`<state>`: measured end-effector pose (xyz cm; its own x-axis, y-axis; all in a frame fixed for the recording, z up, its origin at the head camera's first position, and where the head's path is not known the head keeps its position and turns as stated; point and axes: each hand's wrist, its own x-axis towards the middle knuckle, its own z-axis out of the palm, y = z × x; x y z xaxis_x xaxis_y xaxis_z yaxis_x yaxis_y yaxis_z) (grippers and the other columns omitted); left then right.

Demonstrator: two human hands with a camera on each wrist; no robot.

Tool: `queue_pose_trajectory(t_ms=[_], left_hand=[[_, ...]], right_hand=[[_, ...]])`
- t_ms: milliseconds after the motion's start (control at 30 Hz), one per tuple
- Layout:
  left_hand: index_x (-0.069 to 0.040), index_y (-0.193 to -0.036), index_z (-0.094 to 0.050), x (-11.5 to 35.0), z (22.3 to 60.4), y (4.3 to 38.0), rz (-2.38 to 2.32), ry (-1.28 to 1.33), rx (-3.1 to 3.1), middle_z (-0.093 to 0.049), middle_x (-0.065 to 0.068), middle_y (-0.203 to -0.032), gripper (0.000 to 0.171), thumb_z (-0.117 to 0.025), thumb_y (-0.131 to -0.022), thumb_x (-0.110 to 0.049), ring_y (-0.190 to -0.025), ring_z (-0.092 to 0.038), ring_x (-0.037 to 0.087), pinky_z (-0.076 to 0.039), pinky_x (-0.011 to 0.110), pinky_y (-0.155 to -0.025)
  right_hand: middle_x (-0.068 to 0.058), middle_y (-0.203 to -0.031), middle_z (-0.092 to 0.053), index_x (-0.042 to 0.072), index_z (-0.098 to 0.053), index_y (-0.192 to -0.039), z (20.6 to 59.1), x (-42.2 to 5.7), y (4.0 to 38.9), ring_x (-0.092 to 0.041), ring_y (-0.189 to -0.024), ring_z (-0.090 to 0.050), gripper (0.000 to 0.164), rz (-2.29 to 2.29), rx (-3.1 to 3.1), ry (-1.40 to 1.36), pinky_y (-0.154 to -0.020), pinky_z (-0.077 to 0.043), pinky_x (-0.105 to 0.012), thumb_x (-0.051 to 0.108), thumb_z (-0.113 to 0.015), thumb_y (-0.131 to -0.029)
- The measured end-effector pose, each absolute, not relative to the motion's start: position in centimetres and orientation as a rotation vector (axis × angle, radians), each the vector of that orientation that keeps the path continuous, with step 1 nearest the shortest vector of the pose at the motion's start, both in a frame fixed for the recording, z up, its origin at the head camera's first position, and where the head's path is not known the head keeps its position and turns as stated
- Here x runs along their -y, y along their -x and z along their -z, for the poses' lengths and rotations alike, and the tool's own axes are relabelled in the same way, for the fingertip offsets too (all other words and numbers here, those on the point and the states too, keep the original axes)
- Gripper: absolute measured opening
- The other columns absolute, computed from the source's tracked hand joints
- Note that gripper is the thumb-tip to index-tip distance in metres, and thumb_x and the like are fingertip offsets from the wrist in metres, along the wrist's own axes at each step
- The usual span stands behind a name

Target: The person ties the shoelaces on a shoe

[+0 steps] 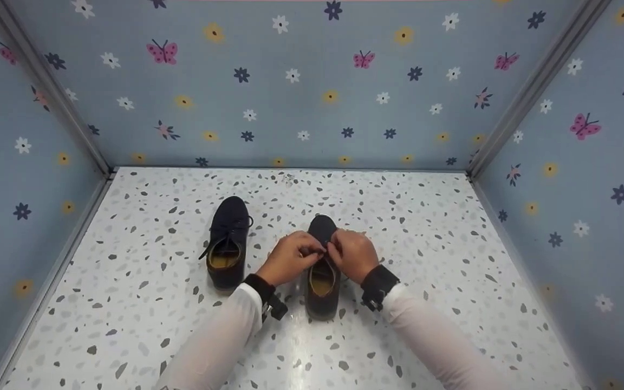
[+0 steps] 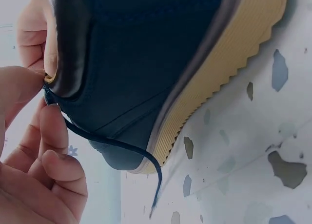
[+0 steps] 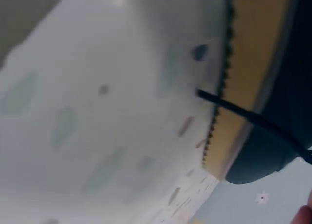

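Note:
Both hands meet over the laces of a dark navy shoe (image 1: 323,307), its toe pointing away from me. My left hand (image 1: 290,255) pinches a dark shoelace (image 2: 119,142) at the throat of the shoe with thumb and fingers. Opposite it, my right hand (image 1: 356,253) has curled fingers pinched at the same lacing; the exact grip is partly hidden. One loose lace end droops over the shoe's side (image 2: 131,102) in the left wrist view. Another lace end (image 3: 253,117) hangs past the tan sole (image 3: 258,53) in the right wrist view, where only fingertips (image 3: 304,215) show.
A matching shoe (image 1: 231,214) with a tied lace stands to the left. Beneath both is a white speckled surface (image 1: 138,303). Blue panels patterned with flowers and butterflies rise at the back (image 1: 301,49), left (image 1: 14,179) and right (image 1: 588,179).

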<state>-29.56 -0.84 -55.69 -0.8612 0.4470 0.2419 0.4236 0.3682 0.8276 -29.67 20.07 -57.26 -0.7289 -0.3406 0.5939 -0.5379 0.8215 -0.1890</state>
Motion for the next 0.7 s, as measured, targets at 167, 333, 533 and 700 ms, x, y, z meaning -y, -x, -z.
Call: queue_pose_trajectory(t_ms=[167,333,533,700], left_hand=[[-0.011,-0.101,-0.083,1.1,55.7,29.3,-1.528,-0.889,-2.572,-0.071,0.004,-0.11,0.014,-0.074,-0.091,-0.006,-0.097,-0.067,0.016,-0.058,0.029,-0.082],[-0.009,-0.096,-0.078,1.4,55.7,29.3,-1.623,-0.859,-2.526,-0.073,0.005,-0.106,0.018,-0.065,-0.088,0.0,-0.088,-0.065,0.015,-0.054,0.026,-0.073],[-0.012,-0.099,-0.072,1.5,55.0,30.0,-1.647,-0.602,-2.517,-0.072,0.003,-0.097,0.007,-0.065,-0.097,-0.011,-0.081,-0.063,0.015,-0.053,0.027,-0.073],[-0.013,-0.1,-0.076,1.6,53.7,31.1,-1.502,-0.528,-2.534,-0.073,0.002,-0.096,0.013,-0.066,-0.102,-0.022,-0.081,-0.061,0.012,-0.051,0.029,-0.075]], right_hand=[[-0.003,-0.073,-0.065,0.011,-0.063,-0.085,58.4,-20.1,29.8,-0.022,-0.067,-0.063,0.017,-0.41,2.266,-0.669,-0.065,-0.05,-0.038,0.015,-0.08,-0.087],[-0.002,-0.075,-0.067,0.012,-0.064,-0.087,58.6,-20.1,30.0,-0.022,-0.069,-0.065,0.014,-0.408,2.181,-0.718,-0.066,-0.05,-0.037,0.016,-0.077,-0.088],[-0.002,-0.074,-0.067,0.012,-0.064,-0.087,58.5,-20.1,30.0,-0.023,-0.068,-0.065,0.016,-0.391,2.146,-0.75,-0.065,-0.05,-0.037,0.016,-0.08,-0.086],[0.0,-0.072,-0.067,0.013,-0.064,-0.086,58.1,-20.0,30.0,-0.021,-0.065,-0.064,0.02,-0.372,2.142,-0.781,-0.064,-0.05,-0.037,0.015,-0.084,-0.083]])
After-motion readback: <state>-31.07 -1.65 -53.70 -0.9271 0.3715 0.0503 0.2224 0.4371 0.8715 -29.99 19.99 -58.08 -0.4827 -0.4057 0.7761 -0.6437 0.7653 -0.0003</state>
